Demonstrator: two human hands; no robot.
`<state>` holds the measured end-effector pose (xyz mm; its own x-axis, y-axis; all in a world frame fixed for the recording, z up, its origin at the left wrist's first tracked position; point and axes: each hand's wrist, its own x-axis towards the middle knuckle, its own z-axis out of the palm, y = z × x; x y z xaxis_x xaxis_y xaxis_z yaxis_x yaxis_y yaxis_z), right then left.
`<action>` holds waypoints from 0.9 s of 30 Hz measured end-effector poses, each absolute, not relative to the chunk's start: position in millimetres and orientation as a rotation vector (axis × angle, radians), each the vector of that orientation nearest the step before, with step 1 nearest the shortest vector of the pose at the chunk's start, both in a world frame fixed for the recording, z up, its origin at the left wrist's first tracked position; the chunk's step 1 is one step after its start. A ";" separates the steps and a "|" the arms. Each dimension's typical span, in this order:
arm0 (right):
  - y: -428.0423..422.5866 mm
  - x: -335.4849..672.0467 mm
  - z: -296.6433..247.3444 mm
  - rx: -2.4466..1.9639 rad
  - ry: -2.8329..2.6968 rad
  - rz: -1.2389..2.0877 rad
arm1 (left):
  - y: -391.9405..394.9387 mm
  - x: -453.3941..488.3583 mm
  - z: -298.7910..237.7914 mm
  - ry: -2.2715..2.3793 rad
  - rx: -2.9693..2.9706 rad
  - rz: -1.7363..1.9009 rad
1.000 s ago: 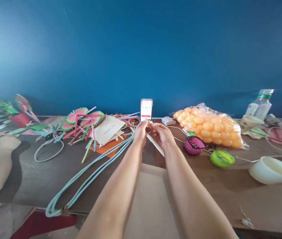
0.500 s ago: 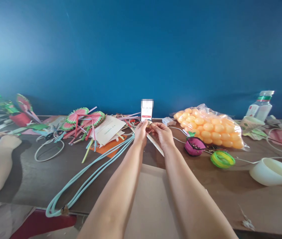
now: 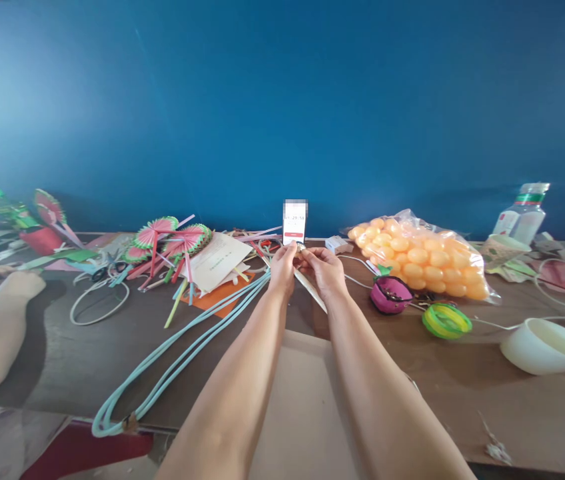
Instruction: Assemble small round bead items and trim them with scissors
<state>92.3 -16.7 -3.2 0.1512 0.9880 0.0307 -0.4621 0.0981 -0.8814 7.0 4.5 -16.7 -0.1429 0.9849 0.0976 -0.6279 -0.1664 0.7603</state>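
Note:
My left hand [image 3: 281, 268] and my right hand [image 3: 326, 270] meet at the middle of the table's far side. Their fingertips pinch a small shiny, gold-coloured piece [image 3: 299, 247] between them; its kind is too small to tell. A white strip [image 3: 311, 291] slants from under the fingers down towards my right wrist, and I cannot tell whether it joins the piece. Just behind the hands a phone [image 3: 294, 223] stands upright, its lit screen showing a timer. Pale blue tubing [image 3: 182, 340] runs in a long loop to the left of my left forearm.
Pink paper fans [image 3: 177, 240], a white printed sheet [image 3: 215, 261] and scissors [image 3: 102, 268] lie left. A clear bag of orange balls [image 3: 417, 257], a purple pouch [image 3: 390, 294], a yellow-green coil [image 3: 446, 321] and a white cup [image 3: 547, 347] stand right. Another person's arm [image 3: 2, 333] rests far left.
My right hand has shifted very slightly left, its fingers still at the small gold-coloured piece. Everything else looks the same.

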 end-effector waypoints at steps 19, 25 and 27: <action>-18.9 87.2 -3.5 -0.913 -0.858 1.135 | -2.9 9.0 -8.9 0.692 0.677 1.612; -18.8 87.6 -4.0 -0.857 -0.811 1.244 | 1.5 6.6 -9.4 0.700 0.606 1.594; -18.9 88.2 -3.2 -0.843 -0.786 1.286 | 3.6 5.5 -11.3 0.691 0.605 1.582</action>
